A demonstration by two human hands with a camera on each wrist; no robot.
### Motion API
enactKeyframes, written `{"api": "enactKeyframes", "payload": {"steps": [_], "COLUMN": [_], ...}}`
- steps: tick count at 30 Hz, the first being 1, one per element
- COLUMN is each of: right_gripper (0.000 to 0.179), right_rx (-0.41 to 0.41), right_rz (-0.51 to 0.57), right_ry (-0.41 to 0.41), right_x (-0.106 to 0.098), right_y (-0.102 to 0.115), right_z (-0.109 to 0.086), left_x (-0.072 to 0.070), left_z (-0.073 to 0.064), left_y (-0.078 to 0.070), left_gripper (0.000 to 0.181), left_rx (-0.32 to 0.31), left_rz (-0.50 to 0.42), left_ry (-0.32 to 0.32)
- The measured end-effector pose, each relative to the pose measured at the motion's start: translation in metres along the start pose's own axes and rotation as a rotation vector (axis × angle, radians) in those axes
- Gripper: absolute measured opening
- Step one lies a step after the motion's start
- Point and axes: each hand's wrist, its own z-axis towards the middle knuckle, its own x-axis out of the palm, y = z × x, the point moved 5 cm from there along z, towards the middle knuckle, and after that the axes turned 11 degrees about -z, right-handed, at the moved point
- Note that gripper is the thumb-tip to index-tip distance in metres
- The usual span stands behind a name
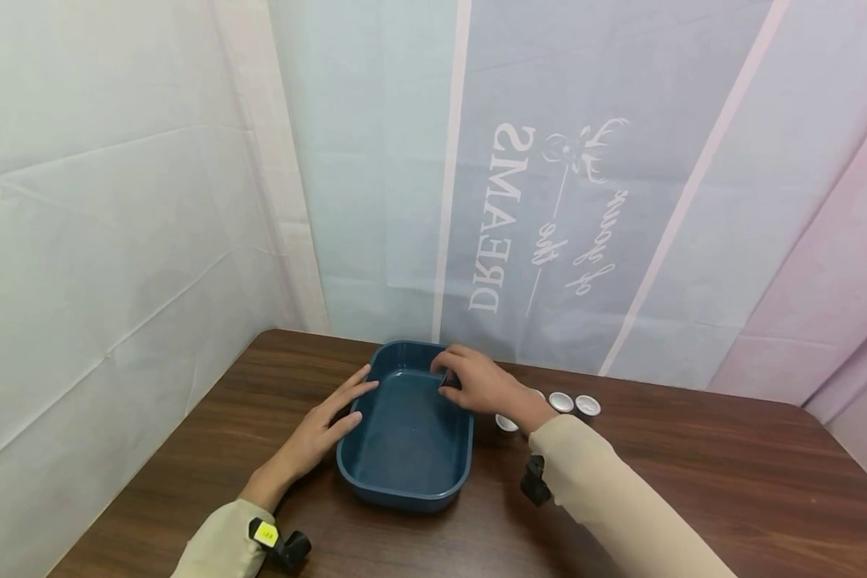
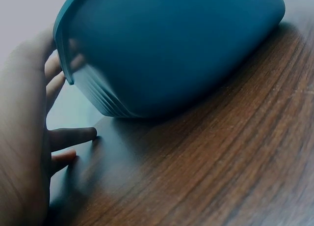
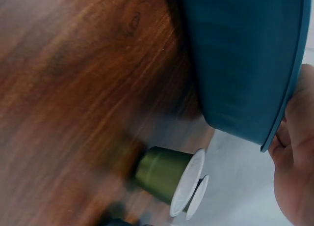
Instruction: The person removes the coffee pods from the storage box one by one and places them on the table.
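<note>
A blue rectangular plastic basin (image 1: 405, 441) stands on the wooden table, its inner floor bare where it shows. My left hand (image 1: 325, 421) rests at its left side, fingers spread and fingertips at the rim. Over the far right corner, my right hand (image 1: 480, 384) reaches inside the rim and pinches a small dark thing (image 1: 449, 379), mostly hidden by the fingers. Coffee capsules with white lids stand to the right, among them one capsule (image 1: 560, 401) and another (image 1: 588, 405). In the right wrist view, a green-bodied capsule (image 3: 164, 172) stands beside the basin.
The brown wooden table (image 1: 665, 482) extends to the right and front. Behind it hangs a printed fabric backdrop (image 1: 390, 201), with a white cloth (image 1: 116, 241) along the left. A capsule (image 1: 506, 423) stands close to the right forearm, another partly hidden behind it.
</note>
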Motion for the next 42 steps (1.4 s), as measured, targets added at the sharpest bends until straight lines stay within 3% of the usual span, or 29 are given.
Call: {"api": "enactKeyframes", "payload": {"steps": [6,11,17,20,27,33,42], "right_gripper": [0.030,0.033,0.037,0.038,0.039,0.037,0.035], "right_rx": [0.050,0.072,0.072,0.068,0.036,-0.001,-0.038], "right_rz": [-0.113,-0.153,-0.103,-0.072,0.008,0.074,0.080], "right_ry": [0.072,0.111,0.142,0.144,0.185,0.229,0.261], "right_x": [0.002,0.003,0.006,0.006,0.009,0.017,0.019], "right_y": [0.001,0.003,0.005,0.005,0.005,0.007,0.014], "right_z": [0.006,0.012,0.015,0.016,0.019,0.023,0.027], "left_x": [0.000,-0.001,0.000,0.000,-0.001,-0.002,-0.004], "left_z": [0.000,0.001,0.002,0.003,0.005,0.004,0.004], "left_y": [0.024,0.027,0.028,0.026,-0.011,-0.011,-0.011], "left_gripper": [0.047,0.046,0.047,0.046,0.044,0.044,0.044], "left_rx": [0.001,0.001,0.000,0.003,-0.009,-0.008,-0.009], "left_rz": [0.017,0.004,0.008,0.000,-0.015,-0.024,-0.020], "left_ry": [0.003,0.011,0.014,0.011,0.020,0.016,0.016]}}
